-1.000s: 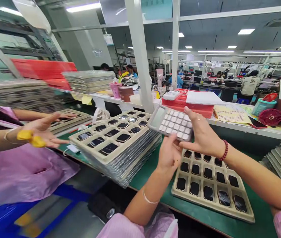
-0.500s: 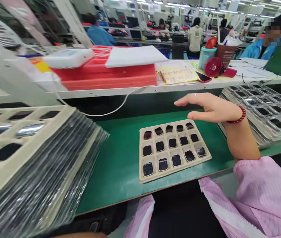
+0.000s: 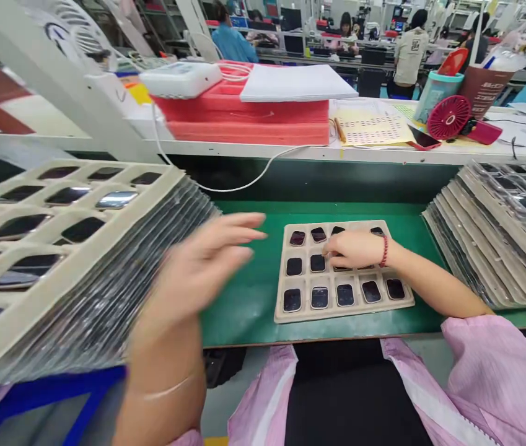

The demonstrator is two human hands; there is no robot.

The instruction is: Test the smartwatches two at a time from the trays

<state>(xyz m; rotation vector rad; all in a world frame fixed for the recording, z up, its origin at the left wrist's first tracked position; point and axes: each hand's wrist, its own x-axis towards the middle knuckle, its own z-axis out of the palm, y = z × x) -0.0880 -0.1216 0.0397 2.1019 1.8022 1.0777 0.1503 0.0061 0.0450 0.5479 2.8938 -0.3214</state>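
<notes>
A beige tray [image 3: 300,314] with rows of dark square pieces lies on the green mat [image 3: 239,310]. My right hand [image 3: 358,249] reaches over its middle, fingers bent together at a dark piece [image 3: 318,263]; whether they grip anything is too small to tell. My left hand [image 3: 202,266], blurred by motion, hangs in the air left of the tray, its fingers apart and holding nothing. Beside it rises a tall stack of filled trays [image 3: 151,248].
Another tray stack [image 3: 490,235] stands at the right. Behind the mat, a white shelf [image 3: 374,150] bears red foam trays [image 3: 253,124], papers, a pink fan [image 3: 449,118] and a cup. People sit and stand farther back.
My left hand has risen into view beside the left stack. My right hand has come down from above the tray onto its middle, fingers now bent. The view has turned left.
</notes>
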